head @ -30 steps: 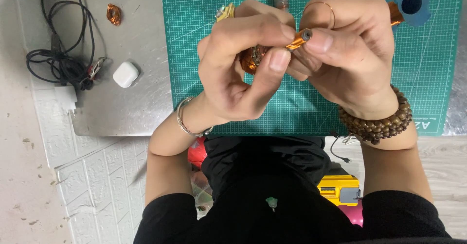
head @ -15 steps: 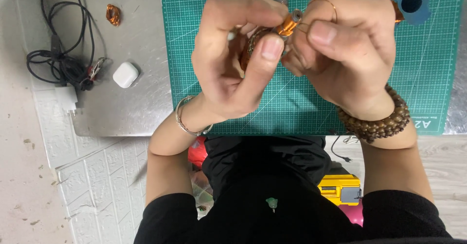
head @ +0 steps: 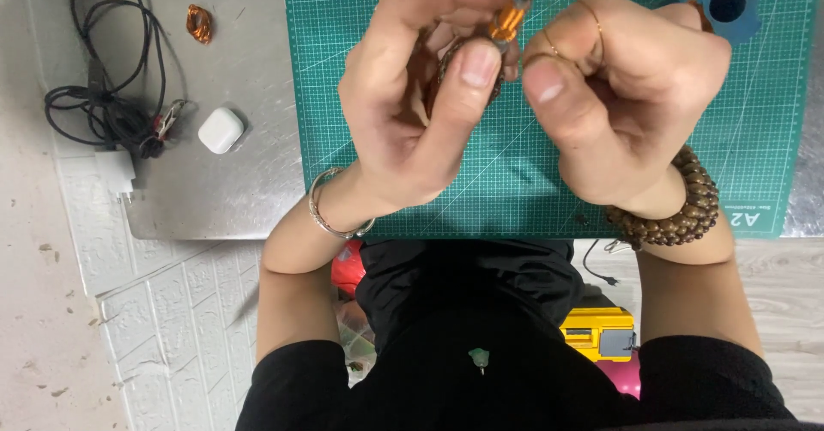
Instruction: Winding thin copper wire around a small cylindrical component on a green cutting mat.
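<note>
We see a grey metal table (head: 215, 199) under everything, and on its right part lies a green cutting mat (head: 515, 173) with a fine grid. The mat runs from near the table's middle to its right edge, and both hands are held above it.

Our left hand (head: 421, 113) is raised over the upper middle of the mat, its fingers curled in, with a thin silver bangle (head: 330, 212) at the wrist. Its grip is closed tight on a small wound coil (head: 468, 70) of dark copper wire, the thumb pressing on the coil's near side. Our right hand (head: 627, 105) sits just beside it, touching it at the fingertips, with a brown bead bracelet (head: 687, 212) around the wrist and thin rings on two fingers. Its grip is narrow; the fingers fold toward the coil, but we cannot tell whether they pinch anything.

An orange tool tip (head: 508, 21) with a grey end sticks up between the two hands, just above the coil; which hand holds it is hidden.

A blue round holder (head: 728, 2) with a dark hole lies at the mat's top right corner. On the bare table to the left lies a tangle of black cable (head: 107, 96), a white rounded case (head: 221, 130) just right of it, and a small copper wire clump (head: 199, 23) further up.
</note>
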